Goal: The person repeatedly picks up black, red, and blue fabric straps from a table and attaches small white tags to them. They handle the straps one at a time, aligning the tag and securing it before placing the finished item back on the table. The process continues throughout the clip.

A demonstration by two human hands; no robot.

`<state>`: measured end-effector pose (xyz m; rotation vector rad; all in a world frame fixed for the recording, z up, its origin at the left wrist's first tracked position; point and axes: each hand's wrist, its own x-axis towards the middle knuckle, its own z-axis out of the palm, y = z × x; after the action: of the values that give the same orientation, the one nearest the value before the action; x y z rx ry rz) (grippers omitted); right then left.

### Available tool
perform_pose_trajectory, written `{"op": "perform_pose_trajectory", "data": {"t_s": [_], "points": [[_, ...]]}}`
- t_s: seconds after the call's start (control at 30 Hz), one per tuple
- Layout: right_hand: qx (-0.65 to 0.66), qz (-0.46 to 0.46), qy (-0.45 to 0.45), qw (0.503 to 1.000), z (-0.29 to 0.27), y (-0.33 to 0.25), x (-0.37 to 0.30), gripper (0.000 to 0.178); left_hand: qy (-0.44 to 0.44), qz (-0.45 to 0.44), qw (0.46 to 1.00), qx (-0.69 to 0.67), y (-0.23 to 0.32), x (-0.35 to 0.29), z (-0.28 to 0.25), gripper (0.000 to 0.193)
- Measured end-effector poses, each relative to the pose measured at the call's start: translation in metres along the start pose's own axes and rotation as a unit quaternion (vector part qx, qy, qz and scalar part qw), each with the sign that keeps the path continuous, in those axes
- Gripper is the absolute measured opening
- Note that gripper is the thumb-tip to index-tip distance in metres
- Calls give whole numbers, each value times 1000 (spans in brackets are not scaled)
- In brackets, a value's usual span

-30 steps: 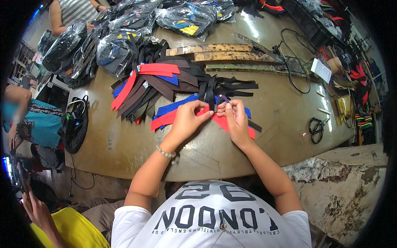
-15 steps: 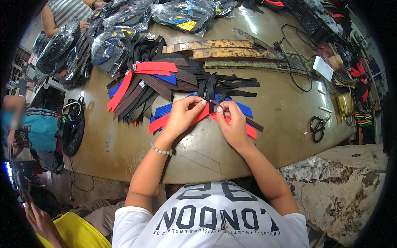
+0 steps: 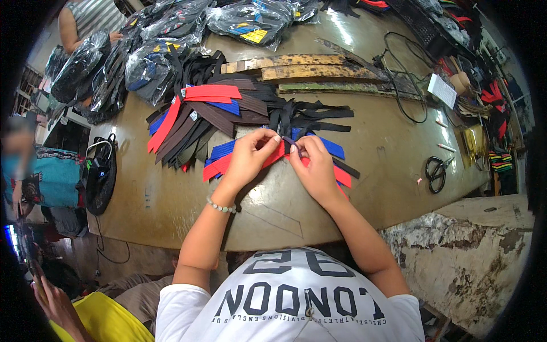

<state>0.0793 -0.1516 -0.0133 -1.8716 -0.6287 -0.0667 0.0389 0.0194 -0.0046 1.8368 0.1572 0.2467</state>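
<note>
Over a bundle of red [image 3: 218, 167] and blue fabric straps [image 3: 331, 148] on the table, both hands work close together. My left hand [image 3: 250, 158] pinches thumb and forefinger at the top of the bundle. My right hand [image 3: 315, 168] is closed on a thin dark strip [image 3: 291, 142], with thumb and fingertips pressed together beside the left fingertips. The fingers partly hide where the strip meets the straps. Black straps [image 3: 325, 113] fan out just beyond the hands. To their left lies a pile of brown straps [image 3: 213, 117], crossed by a red strap [image 3: 213, 92].
Clear plastic bags [image 3: 245, 23] of dark goods cover the far left. Long worn wooden strips [image 3: 319, 73] lie across the back. Black scissors [image 3: 436, 174], a black cable [image 3: 405, 114] and a white notepad [image 3: 442, 91] are on the right. Other people stand or sit at the left.
My right hand has shifted left, bringing its fingertips nearer the left hand. Its end of the dark strip has come down and inward. The left hand keeps its pinch.
</note>
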Motion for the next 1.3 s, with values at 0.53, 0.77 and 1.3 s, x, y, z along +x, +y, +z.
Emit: {"op": "perform_pose_trajectory", "data": {"t_s": [0.53, 0.77, 1.3], "points": [[-9, 94, 209, 973, -151, 50, 0, 26, 16, 232, 910, 342, 33, -26, 7, 35], [-190, 156, 134, 960, -177, 62, -10, 20, -36, 163, 946, 278, 31, -27, 7, 22], [243, 61, -40, 967, 10, 6, 8, 10, -78, -242, 955, -150, 3, -18, -10, 19]]}}
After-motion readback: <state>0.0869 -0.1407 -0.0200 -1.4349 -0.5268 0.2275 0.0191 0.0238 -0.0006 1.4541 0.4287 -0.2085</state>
